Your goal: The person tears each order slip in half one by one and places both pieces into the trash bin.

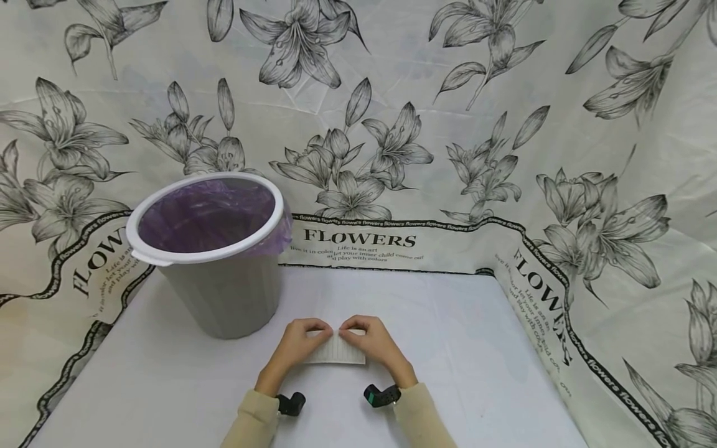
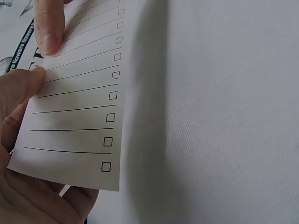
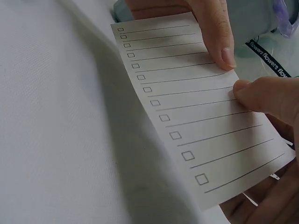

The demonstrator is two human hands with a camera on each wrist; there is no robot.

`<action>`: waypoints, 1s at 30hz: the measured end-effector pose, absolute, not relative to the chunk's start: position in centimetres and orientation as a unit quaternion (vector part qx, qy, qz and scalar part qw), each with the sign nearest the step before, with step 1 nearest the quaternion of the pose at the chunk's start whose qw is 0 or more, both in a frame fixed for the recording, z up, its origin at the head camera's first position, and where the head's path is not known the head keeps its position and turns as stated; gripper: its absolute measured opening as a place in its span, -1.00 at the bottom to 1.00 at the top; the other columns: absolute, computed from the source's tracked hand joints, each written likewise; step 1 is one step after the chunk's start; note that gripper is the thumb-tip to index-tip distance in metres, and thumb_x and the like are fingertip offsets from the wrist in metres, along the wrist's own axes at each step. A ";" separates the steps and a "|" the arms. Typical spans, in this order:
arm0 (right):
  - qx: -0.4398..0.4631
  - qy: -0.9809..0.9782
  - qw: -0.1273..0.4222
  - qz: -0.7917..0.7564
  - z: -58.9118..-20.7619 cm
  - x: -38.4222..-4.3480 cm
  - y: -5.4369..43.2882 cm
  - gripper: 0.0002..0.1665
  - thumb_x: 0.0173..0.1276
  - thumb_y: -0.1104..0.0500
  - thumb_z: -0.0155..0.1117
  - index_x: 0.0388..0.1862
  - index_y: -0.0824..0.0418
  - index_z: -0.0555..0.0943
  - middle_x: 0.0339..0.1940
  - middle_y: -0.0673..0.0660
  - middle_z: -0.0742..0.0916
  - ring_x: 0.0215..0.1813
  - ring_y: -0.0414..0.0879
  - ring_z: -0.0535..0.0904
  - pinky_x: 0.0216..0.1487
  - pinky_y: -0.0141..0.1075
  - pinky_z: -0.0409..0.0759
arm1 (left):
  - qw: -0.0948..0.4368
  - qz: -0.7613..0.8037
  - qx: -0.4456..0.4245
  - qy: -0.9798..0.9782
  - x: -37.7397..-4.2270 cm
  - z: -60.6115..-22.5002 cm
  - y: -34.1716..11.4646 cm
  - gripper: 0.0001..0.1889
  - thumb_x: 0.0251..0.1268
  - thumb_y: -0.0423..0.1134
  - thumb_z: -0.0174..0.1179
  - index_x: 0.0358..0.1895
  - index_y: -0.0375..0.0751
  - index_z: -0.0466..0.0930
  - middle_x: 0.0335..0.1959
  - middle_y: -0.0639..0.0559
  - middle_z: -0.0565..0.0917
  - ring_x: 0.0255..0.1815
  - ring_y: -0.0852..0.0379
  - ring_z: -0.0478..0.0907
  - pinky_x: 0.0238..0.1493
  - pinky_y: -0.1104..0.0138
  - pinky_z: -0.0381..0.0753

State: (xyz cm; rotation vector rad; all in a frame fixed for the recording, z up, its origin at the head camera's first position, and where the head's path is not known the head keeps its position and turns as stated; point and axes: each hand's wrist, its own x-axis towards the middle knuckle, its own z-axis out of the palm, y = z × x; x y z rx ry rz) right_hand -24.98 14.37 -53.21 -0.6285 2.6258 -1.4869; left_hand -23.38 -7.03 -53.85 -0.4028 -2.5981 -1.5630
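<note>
A white checklist slip point(image 1: 336, 356), printed with ruled lines and a column of small square boxes, is held a little above the table. My left hand point(image 1: 298, 342) pinches its far long edge, thumb on top and fingers beneath. Close beside it, my right hand point(image 1: 374, 341) pinches the same edge, and the two thumbs nearly meet at the middle. In the left wrist view the slip point(image 2: 84, 109) looks whole and slightly bowed. The right wrist view shows the slip point(image 3: 187, 93) with the boxes along the edge away from the thumbs. Most fingers are hidden behind the paper.
A grey waste bin point(image 1: 224, 302) with a white rim and a purple liner bag point(image 1: 204, 211) stands on the table at the back left. White cloth covers the table point(image 1: 465, 373). Flower-printed curtain point(image 1: 358, 180) encloses the back and sides.
</note>
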 end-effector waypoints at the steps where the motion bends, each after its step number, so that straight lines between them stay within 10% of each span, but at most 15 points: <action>1: -0.204 0.852 0.030 -0.481 -53.2 -25.0 14.4 -0.89 0.44 0.07 0.39 -0.21 0.05 0.79 -0.17 -0.05 0.83 0.05 -0.10 0.71 0.23 -0.02 0.60 | 0.039 -0.515 -0.132 -0.846 -23.4 -53.8 -7.0 -0.91 0.38 -0.23 0.35 -0.27 -0.11 0.81 -0.26 0.07 0.82 0.00 -0.05 0.75 0.21 -0.09 0.61; 18: -0.209 0.838 0.047 -0.502 -49.0 -23.4 14.0 -0.90 0.43 0.31 0.35 -0.20 0.34 0.75 -0.17 0.21 0.81 0.07 0.14 0.72 0.28 0.14 0.58 | 0.008 -0.520 -0.136 -0.843 -24.1 -53.3 -6.8 -0.89 0.37 -0.20 0.35 -0.28 -0.12 0.81 -0.23 0.04 0.83 0.02 -0.07 0.73 0.25 -0.13 0.58; 30: -0.211 0.838 0.041 -0.501 -53.0 -25.0 14.7 -0.90 0.44 0.14 0.40 -0.19 0.13 0.78 -0.14 0.05 0.83 0.09 0.04 0.72 0.27 0.12 0.55 | -0.007 -0.508 -0.124 -0.852 -24.4 -53.2 -6.4 -0.89 0.32 -0.21 0.33 -0.31 -0.11 0.81 -0.21 0.04 0.82 0.04 -0.07 0.72 0.25 -0.16 0.55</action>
